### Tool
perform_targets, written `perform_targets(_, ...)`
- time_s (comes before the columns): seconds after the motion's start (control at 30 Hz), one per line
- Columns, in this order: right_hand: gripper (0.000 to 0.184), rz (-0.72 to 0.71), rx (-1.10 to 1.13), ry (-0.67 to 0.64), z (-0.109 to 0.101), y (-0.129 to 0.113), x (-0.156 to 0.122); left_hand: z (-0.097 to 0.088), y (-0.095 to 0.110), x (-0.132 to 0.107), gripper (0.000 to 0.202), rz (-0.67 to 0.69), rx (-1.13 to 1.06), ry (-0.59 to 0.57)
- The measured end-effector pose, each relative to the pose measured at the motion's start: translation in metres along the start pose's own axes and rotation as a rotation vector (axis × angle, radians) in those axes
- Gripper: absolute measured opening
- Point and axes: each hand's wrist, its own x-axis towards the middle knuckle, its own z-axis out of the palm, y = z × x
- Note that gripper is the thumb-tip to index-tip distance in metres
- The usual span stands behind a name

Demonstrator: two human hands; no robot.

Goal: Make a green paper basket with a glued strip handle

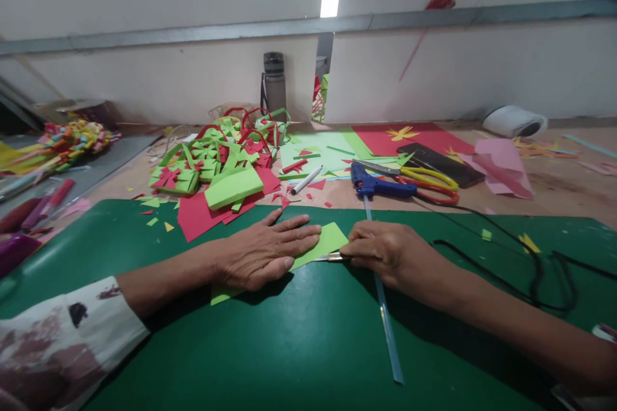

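Left hand (270,250) is pressing flat on a lime-green paper piece (332,237) on the green-covered bench (299,340), right hand (385,250) is gripping a slim metal-tipped tool (331,257) at its edge, work seemingly ongoing, assembled red-and-green folded-paper pieces (207,157) lying behind.

A grey water bottle (275,90) stood upright near the white wall (159,83), below a grey metal rail (216,32). Farther right, yellow-and-orange-handled scissors (425,172) lay next to a dark smartphone (446,162), which had a pink paper sheet (506,164) at its right; a white roll (506,121) rested by the wall.
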Motion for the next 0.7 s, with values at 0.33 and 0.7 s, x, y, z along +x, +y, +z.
perform_targets(0.33,0.018,-0.038,-0.012,-0.012,0.008,-0.014,0.011,0.002,-0.003,0.001,0.054,0.005,0.06,-0.017)
perform_targets(0.7,0.018,-0.096,0.004,-0.032,0.012,-0.033,0.025,0.001,-0.001,0.0,0.053,-0.024,0.036,-0.031)
